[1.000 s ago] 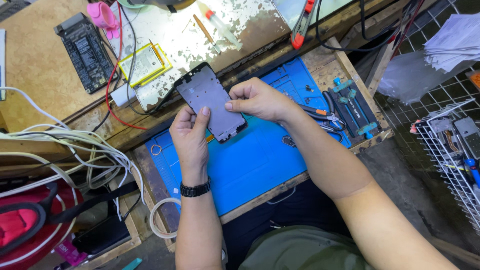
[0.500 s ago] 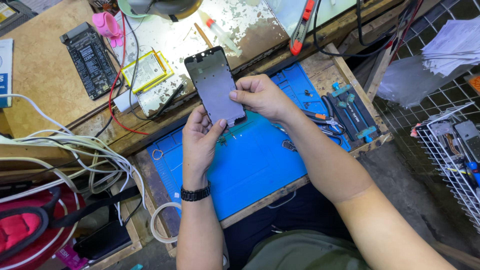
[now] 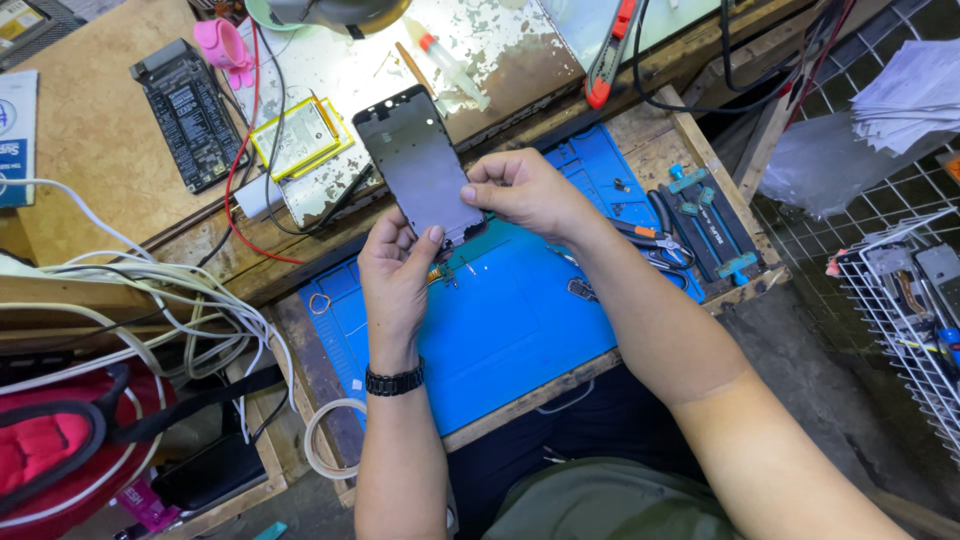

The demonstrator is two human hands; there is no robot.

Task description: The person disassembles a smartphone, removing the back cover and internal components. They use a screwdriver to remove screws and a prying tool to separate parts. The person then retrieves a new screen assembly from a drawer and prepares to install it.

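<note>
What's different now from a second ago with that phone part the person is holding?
The phone screen panel has been lifted off the blue work mat and tipped up, its top now over the white bench. The left hand slid down to its lower edge. The right hand kept pinching its lower right side. Tools and cables stayed put.

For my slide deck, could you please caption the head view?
Left hand and right hand hold a dark phone screen panel above a blue work mat.

phone screen panel (image 3: 422, 165) dark grey-black; work mat (image 3: 520, 320) bright blue; battery pack (image 3: 298, 135) yellow-edged, silver face; wristband (image 3: 393, 381) black; tape roll (image 3: 222, 45) pink; cable bundle (image 3: 160, 290) white
</note>
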